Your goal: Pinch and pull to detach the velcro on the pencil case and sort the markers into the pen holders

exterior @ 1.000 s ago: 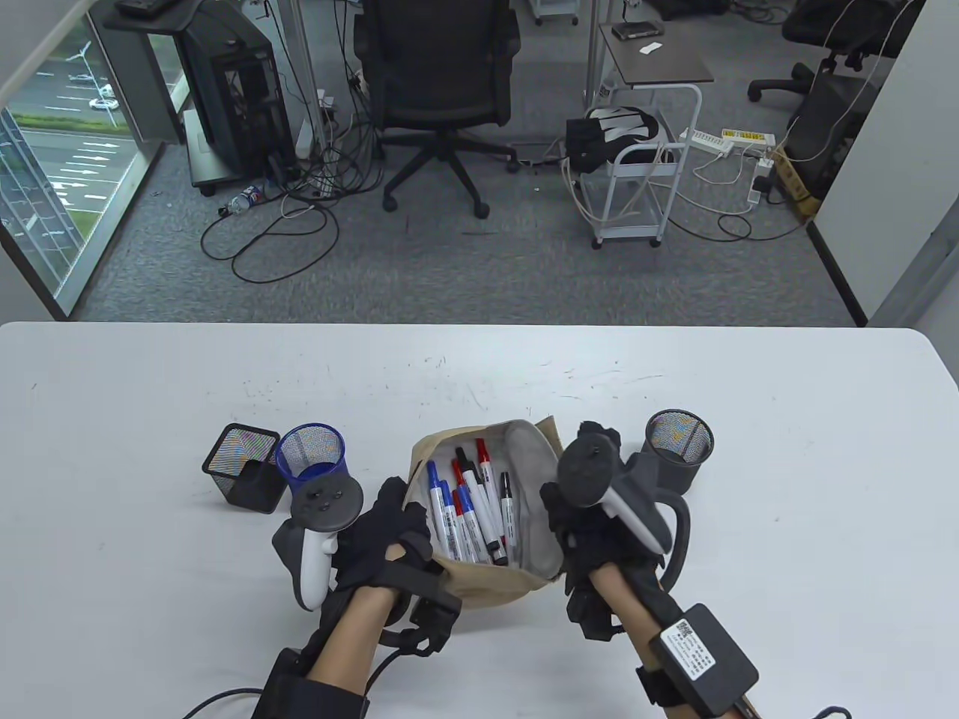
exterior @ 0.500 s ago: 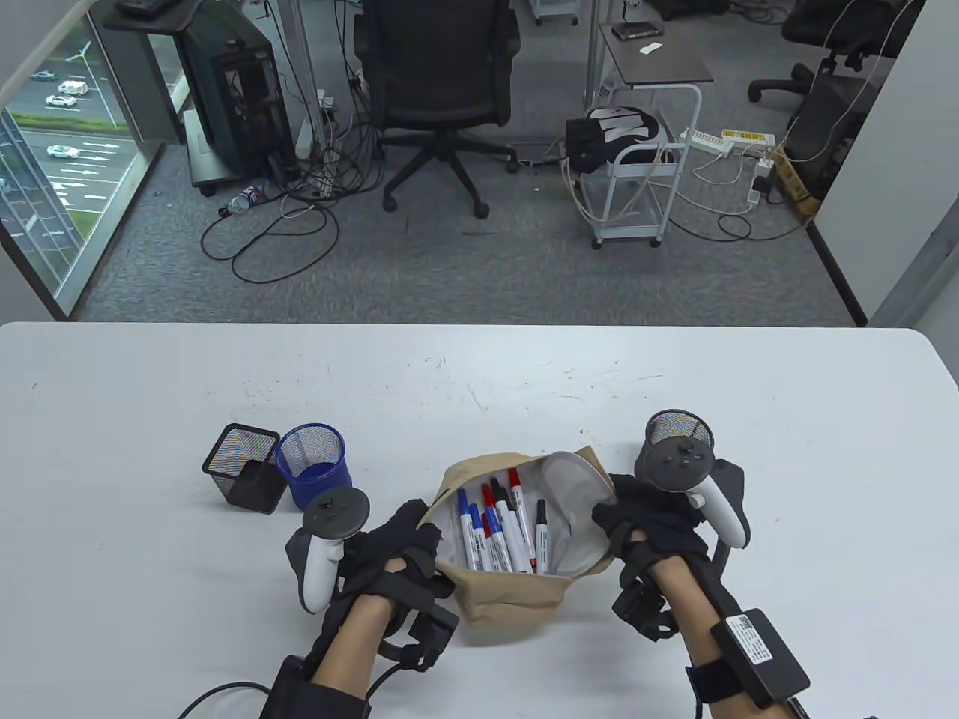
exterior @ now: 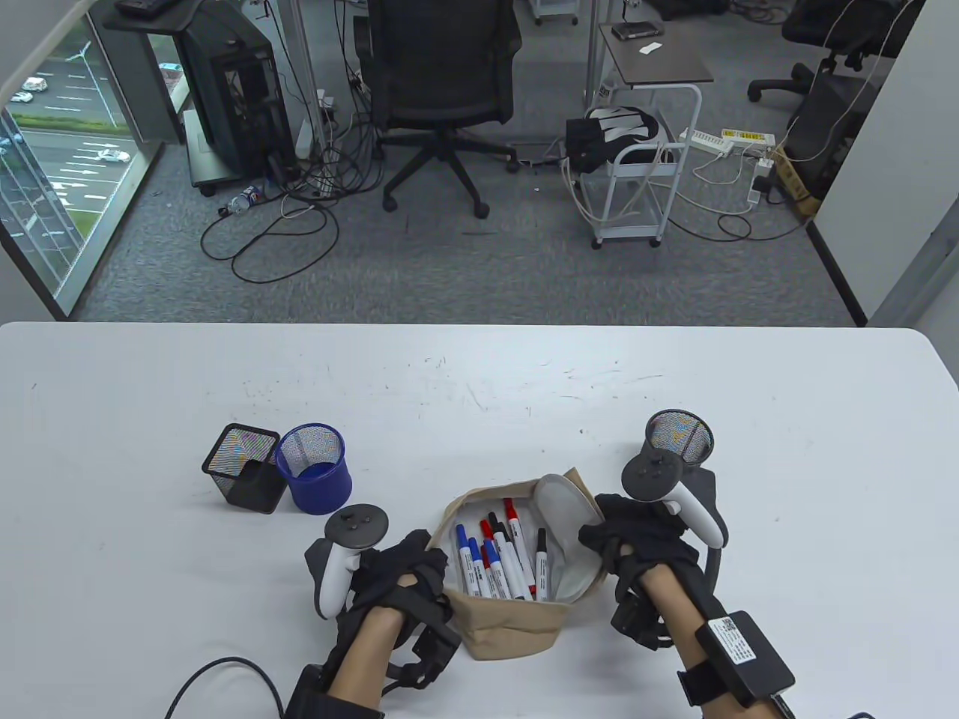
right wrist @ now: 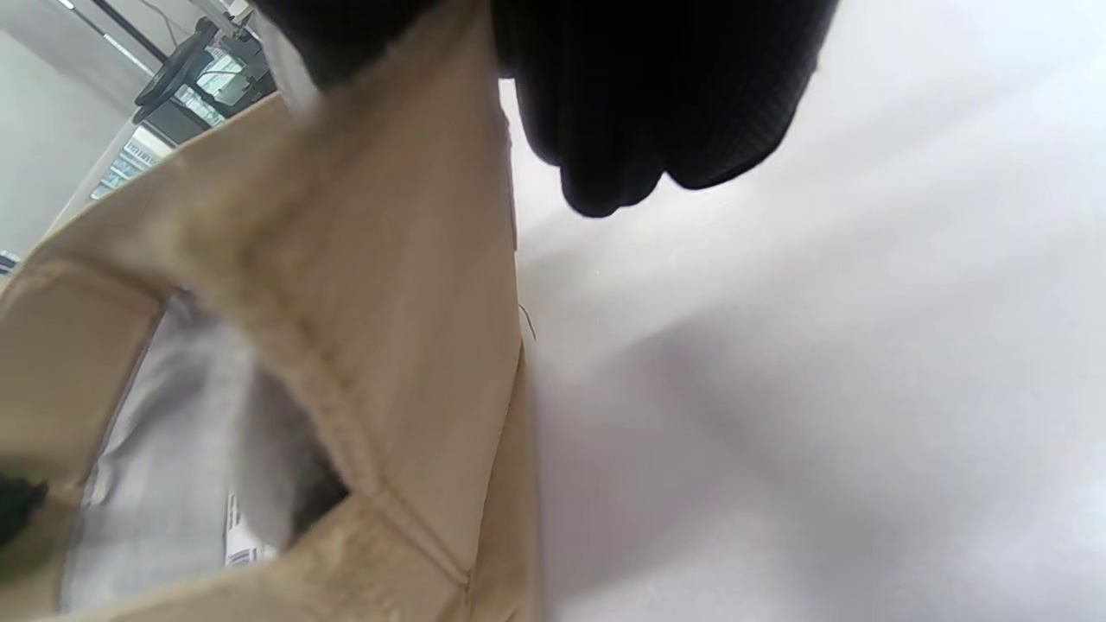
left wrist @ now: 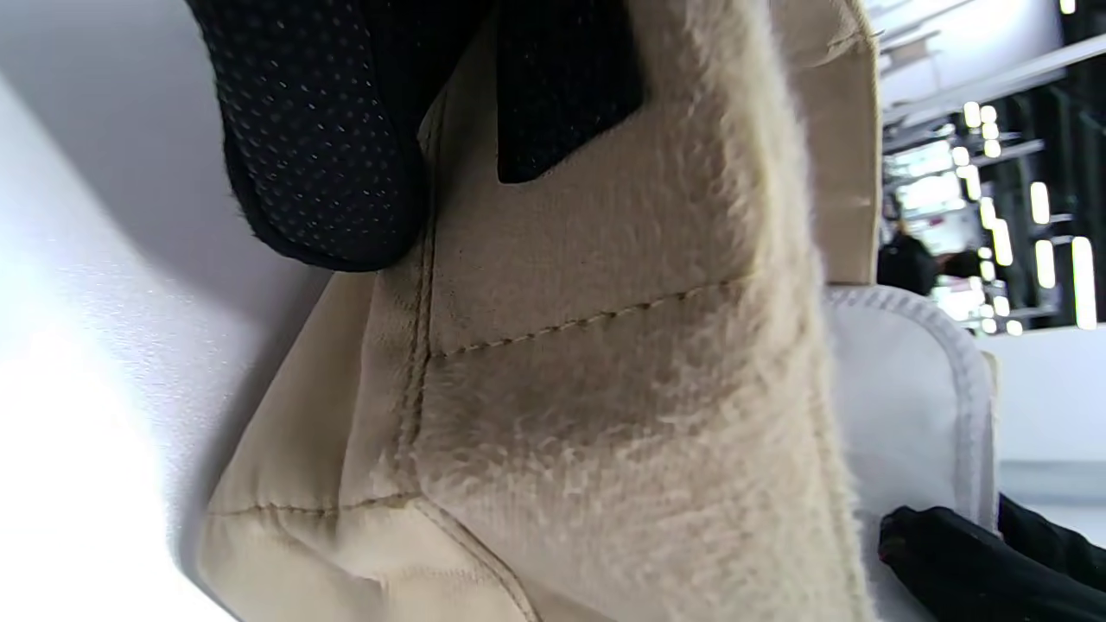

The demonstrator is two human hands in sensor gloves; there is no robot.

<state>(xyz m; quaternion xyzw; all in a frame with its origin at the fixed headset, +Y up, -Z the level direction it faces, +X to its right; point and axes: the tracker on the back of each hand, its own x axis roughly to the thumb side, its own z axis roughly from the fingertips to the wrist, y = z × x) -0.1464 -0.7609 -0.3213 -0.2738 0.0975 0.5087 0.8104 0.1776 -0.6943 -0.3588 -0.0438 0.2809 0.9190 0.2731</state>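
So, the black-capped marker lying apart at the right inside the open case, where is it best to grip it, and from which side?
Probably pinch the black-capped white marker at its capped upper end, coming from above through the open beige fabric pencil case. It lies apart from the red and blue ones, cap toward the far side. The right hand is nearest, but now grips the case's edge.
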